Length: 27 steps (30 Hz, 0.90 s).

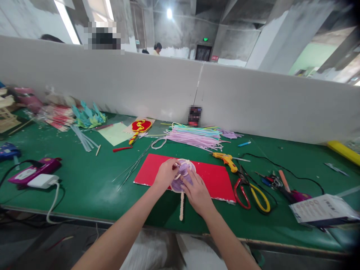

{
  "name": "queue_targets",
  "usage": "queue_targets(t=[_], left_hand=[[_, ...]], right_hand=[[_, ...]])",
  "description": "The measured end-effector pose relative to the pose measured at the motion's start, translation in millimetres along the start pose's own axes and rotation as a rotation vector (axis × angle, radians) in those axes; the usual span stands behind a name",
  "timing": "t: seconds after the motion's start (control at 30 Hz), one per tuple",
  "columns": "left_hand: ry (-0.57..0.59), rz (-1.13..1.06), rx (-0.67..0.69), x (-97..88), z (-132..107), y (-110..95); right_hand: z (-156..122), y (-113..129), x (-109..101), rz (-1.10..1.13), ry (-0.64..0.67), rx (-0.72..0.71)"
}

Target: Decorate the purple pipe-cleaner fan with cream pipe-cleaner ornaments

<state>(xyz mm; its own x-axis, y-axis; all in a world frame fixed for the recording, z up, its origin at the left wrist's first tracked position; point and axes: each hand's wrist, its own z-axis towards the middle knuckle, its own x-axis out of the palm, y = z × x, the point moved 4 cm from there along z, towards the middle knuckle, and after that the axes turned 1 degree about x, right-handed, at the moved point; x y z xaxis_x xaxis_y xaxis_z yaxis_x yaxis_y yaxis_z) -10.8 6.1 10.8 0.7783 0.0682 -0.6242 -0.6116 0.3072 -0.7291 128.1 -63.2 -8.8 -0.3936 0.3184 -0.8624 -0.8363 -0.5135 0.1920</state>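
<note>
A round fan [184, 173] made of pipe cleaners, purple with a cream rim, lies on a red board [149, 168]. Its cream handle [182, 210] points toward me over the board's front edge. At the fan's upper left, my left hand [168, 172] is closed in a pinch on a thin cream pipe cleaner [178, 176] lying across the purple face; the fingertips partly hide it. My right hand [197, 189] rests on the fan's right side with its fingers stretched out and apart, pressing the surface.
To the right are a yellow glue gun [226, 160], scissors [253, 191] and a white packet [323, 208]. Behind the board lie bundled pipe cleaners [194, 137] and a red-and-yellow fan [140, 127]. Thin wires [135, 165] and a purple power strip [36, 172] are on the left.
</note>
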Motion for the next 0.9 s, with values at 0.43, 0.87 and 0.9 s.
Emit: queue_targets(t=[0.43,0.87,0.9], left_hand=[[-0.108,-0.083,-0.182,-20.5,-26,15],[0.035,0.12,-0.003,-13.2,-32,17],[0.056,0.11,0.006,-14.4,-28,18]], right_hand=[[1,1,-1,-0.022,0.073,0.025],[1,1,-2,-0.009,0.091,0.037],[0,1,-1,0.002,0.086,0.04]])
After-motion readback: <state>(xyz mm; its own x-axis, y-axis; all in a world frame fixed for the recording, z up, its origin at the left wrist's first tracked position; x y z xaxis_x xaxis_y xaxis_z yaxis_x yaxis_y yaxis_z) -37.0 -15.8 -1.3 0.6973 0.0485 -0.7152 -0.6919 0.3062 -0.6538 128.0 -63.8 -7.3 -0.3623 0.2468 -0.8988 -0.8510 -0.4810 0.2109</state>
